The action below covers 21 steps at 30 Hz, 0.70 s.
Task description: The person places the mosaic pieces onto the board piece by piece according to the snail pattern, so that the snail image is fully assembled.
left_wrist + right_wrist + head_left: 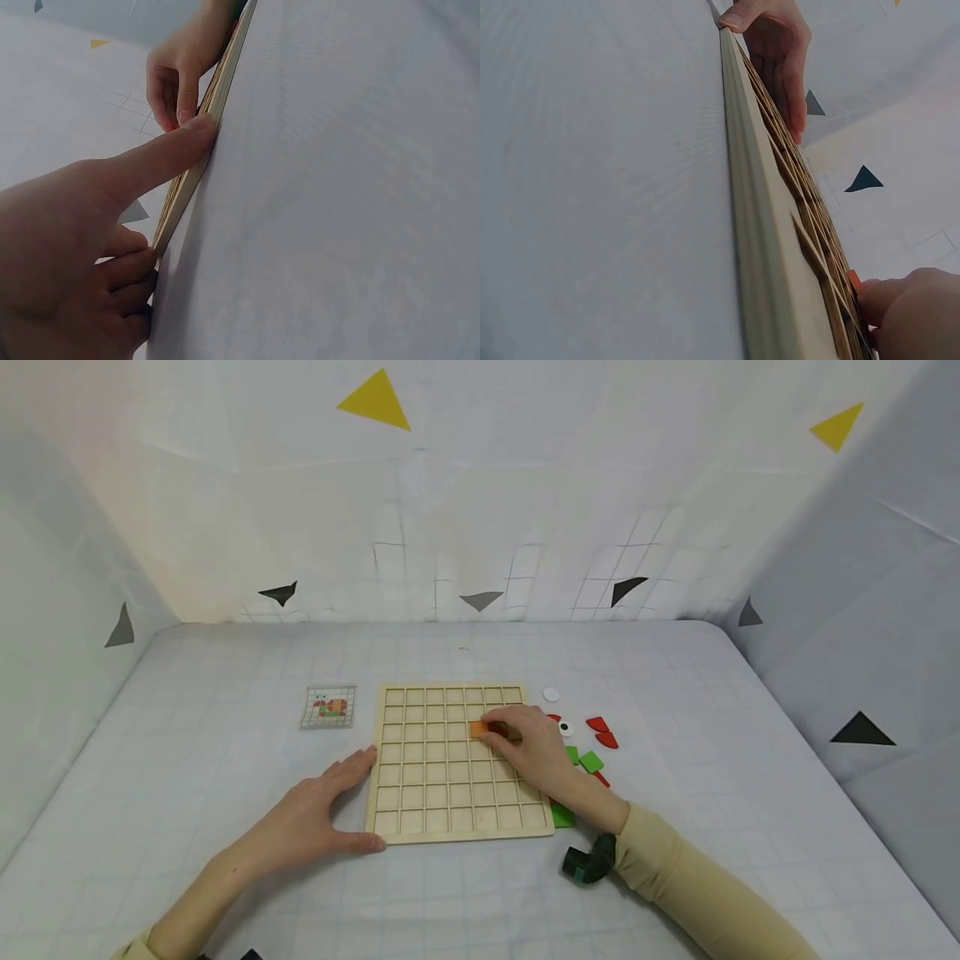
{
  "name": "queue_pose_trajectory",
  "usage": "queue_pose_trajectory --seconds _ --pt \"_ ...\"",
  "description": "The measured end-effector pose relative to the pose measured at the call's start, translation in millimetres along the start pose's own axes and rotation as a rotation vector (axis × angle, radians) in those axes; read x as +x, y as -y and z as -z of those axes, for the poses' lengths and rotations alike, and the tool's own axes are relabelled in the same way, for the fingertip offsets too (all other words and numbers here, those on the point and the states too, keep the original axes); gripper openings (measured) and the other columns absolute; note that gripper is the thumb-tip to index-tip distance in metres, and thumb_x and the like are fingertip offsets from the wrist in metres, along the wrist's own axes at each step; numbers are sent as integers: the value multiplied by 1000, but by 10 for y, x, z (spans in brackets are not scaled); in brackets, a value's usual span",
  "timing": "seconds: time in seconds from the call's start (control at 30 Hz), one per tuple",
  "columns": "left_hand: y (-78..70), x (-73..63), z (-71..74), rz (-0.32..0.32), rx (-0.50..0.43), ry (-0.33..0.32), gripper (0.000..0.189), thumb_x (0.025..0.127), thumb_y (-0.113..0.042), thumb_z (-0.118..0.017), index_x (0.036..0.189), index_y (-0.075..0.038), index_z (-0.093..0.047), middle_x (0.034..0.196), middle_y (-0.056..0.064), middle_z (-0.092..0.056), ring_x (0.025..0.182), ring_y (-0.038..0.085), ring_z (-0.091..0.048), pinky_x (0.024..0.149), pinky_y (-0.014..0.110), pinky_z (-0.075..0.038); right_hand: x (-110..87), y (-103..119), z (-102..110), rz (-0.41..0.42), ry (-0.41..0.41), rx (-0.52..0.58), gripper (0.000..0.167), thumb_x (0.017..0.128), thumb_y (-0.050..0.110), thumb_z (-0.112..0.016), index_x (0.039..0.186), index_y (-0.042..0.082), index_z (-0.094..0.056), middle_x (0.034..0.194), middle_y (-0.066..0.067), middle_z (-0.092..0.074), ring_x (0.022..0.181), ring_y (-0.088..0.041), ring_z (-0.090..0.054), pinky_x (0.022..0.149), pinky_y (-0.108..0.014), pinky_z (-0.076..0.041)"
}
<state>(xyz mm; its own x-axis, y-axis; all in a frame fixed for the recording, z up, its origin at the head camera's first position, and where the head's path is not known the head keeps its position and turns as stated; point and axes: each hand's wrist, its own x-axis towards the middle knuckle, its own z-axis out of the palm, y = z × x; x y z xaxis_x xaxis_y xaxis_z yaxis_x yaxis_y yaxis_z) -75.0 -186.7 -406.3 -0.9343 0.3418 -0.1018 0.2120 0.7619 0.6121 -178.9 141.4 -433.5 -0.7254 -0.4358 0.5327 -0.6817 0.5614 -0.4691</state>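
Observation:
A wooden grid board [437, 772] lies flat on the table, its square cells bare except where an orange square tile [477, 730] sits in the upper right part. My right hand [536, 750] pinches this tile between thumb and fingers, and its knuckles hide part of the cells. At the board's left side my left hand [311, 814] is spread, fingertips touching the left edge and thumb at the near left corner. The thumb [169, 154] rests along the wooden rim in the left wrist view. An orange sliver of tile [854, 280] shows by the right fingertips.
Beyond the left hand lies a small picture card [328, 707] with a grid pattern. Right of the board are red pieces [607, 741], green squares [591, 762], a white disc [551, 694] and an eye disc [566, 728]. A larger green piece [562, 816] touches the board's right edge.

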Motion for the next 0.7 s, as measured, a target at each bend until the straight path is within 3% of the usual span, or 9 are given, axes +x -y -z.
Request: queue_pose_trajectory --seconds 0.7 --pt "-1 -11 -4 -13 9 -16 114 67 -71 -79 159 -25 -29 163 5 -32 146 44 -32 113 66 -27 -9 -46 -21 55 5 -3 23 87 15 -79 109 9 -74 105 -2 -76 99 -18 -69 84 -36 -51"
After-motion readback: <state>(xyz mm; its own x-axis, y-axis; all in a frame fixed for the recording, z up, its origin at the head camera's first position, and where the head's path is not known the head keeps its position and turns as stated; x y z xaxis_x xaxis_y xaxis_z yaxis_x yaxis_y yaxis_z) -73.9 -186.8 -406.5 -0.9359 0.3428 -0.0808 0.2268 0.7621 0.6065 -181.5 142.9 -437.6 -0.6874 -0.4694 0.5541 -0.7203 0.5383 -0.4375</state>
